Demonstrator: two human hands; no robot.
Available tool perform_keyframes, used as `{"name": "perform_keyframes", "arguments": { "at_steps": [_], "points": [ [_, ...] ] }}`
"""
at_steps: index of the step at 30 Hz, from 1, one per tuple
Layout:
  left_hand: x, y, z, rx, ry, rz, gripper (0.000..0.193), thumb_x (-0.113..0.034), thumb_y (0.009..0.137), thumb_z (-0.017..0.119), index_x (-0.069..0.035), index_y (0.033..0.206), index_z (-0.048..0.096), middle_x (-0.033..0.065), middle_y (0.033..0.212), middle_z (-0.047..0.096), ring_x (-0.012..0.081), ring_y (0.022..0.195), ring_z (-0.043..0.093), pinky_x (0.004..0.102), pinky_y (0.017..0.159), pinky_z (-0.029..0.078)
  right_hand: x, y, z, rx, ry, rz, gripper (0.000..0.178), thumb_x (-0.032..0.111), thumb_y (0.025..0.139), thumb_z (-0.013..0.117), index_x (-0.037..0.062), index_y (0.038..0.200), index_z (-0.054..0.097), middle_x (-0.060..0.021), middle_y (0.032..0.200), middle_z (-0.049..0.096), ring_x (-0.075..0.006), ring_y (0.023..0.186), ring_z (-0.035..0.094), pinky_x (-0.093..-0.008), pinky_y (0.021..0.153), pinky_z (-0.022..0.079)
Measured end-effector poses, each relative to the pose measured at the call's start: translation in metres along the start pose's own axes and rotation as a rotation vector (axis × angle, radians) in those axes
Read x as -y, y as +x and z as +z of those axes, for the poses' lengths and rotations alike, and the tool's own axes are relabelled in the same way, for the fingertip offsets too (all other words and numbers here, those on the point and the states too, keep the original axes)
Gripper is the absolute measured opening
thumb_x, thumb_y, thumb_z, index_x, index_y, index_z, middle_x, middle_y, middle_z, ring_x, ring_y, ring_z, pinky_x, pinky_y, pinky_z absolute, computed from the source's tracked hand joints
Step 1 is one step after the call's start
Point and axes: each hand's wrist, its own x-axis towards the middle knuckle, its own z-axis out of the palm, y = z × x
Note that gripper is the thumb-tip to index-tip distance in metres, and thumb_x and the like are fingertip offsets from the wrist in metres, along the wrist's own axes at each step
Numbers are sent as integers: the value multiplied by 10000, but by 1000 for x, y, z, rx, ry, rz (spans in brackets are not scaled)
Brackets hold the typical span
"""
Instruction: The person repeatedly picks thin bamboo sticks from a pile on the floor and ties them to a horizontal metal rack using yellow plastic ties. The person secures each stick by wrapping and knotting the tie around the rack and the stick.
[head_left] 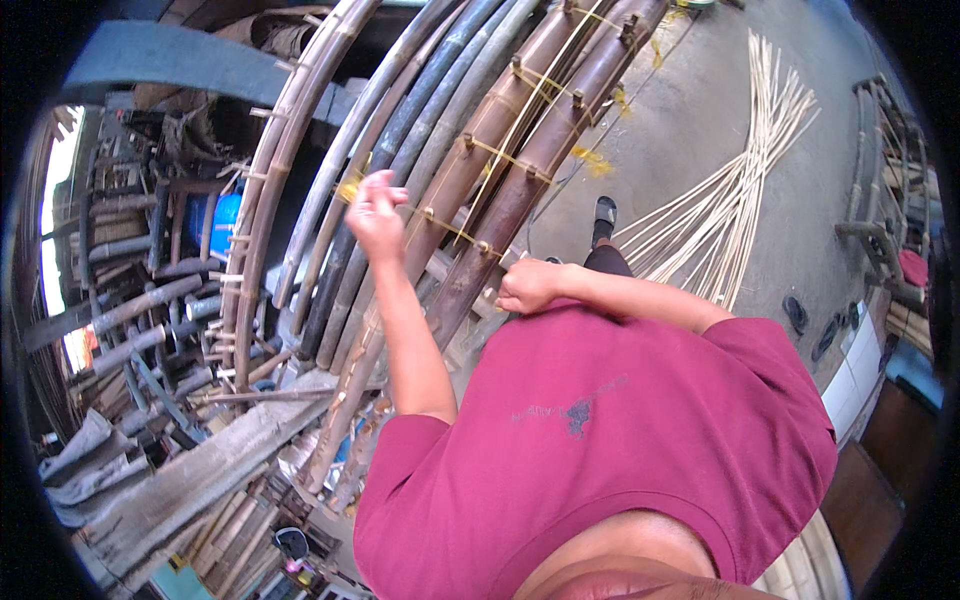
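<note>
Head view: thin yellow cord (520,165) is seen lashed across several pegs of the brown bamboo poles (500,190). The lower poles appear unbound. Left hand (377,212) is raised, pinching the cord; right hand (527,286) is closed against a pole.

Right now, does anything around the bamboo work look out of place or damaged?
Nothing looks broken. The left hand is raised at the thin yellow binding and the right hand rests against the brown bamboo poles. The thin pale strips on the concrete floor are splayed out loosely, not bundled.

Maroon shirt (610,440) w/ dark print; brown bamboo poles (520,150), yellow ties (500,155); pale cane strips (745,190) far right; grey floor (690,120).
</note>
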Motion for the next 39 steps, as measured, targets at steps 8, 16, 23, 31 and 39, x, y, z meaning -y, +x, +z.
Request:
{"name": "perform_keyframes", "arguments": {
  "at_steps": [8, 16, 23, 31, 39],
  "points": [
    [100, 81, -20, 437, 1093, -325, 331, -334, 877, 592, -40, 960, 719, 234, 999, 685, 418, 1003, 641, 484, 869, 498, 22, -41, -53, -155, 193, -18, 405, 368, 901, 553, -5, 798, 672, -231, 744, 640, -412, 752, 634, -497, 684, 487],
    [-18, 57, 155, 511, 200, -187, 275, -311, 970, 607, -49, 889, 590, -27, 789, 535, 69, 732, 453, 239, 664, 400, -48, -103, -92, -411, 98, 146, 376, 380, 953, 537, 55, 1107, 644, -180, 1081, 643, -370, 1038, 611, -465, 872, 492],
    [-30, 73, 205, 312, -641, -610, 296, -223, 983, 533, -38, 1213, 559, 144, 1078, 659, 246, 1031, 626, 471, 976, 454, -91, -170, -156, -363, 99, 251, 297, 320, 949, 531, 69, 1058, 647, -176, 1020, 654, -377, 974, 624, -482, 830, 504],
    [-84, 167, 214, 68, -705, -412, 519, -435, 1000, 443, -74, 1372, 429, 206, 1326, 534, 343, 1179, 562, 529, 1002, 458, -163, -263, -228, -463, 140, 488, 292, 311, 938, 529, 63, 1027, 654, -177, 1000, 670, -379, 955, 634, -489, 799, 508],
    [-93, 275, 354, -372, -539, -355, 519, -406, 982, 462, -75, 1381, 436, 200, 1304, 544, 350, 1135, 568, 507, 966, 476, -241, -339, -298, -694, 258, 662, 277, 280, 918, 520, 34, 923, 647, -214, 901, 669, -413, 887, 634, -510, 776, 490]
  ]
}}
